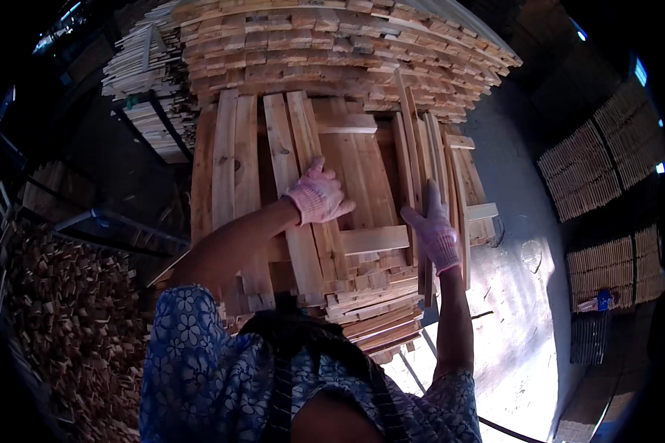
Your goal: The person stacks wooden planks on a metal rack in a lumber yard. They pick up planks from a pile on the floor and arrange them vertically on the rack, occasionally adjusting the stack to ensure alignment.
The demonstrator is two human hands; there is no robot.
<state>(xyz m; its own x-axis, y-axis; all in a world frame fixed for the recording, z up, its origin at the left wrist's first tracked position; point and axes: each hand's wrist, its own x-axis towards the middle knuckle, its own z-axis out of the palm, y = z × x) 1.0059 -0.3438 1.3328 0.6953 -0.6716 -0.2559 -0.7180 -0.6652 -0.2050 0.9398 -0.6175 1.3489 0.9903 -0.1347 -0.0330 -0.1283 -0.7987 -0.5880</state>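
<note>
My left hand (pixel 320 194), in a pink knitted glove, rests on a wooden plank (pixel 301 136) lying lengthwise on the stack. Its thumb is spread to the right and its fingers are half bent, apart from each other. On the right, my right hand (pixel 436 235), in a matching glove, straddles a narrow board (pixel 417 159) with the thumb on its left side and the fingers over its right. Several such boards lean side by side there. Between my hands lie wider planks (pixel 362 177) and a short crosspiece (pixel 375 239).
A tall pile of stacked boards (pixel 303 44) rises beyond the planks. Thin strips (pixel 137 70) are bundled at the far left. A large heap of wood offcuts (pixel 74 332) lies at left. Banded board stacks (pixel 580 170) line the right, across a concrete floor (pixel 521 244) with bright sunlight.
</note>
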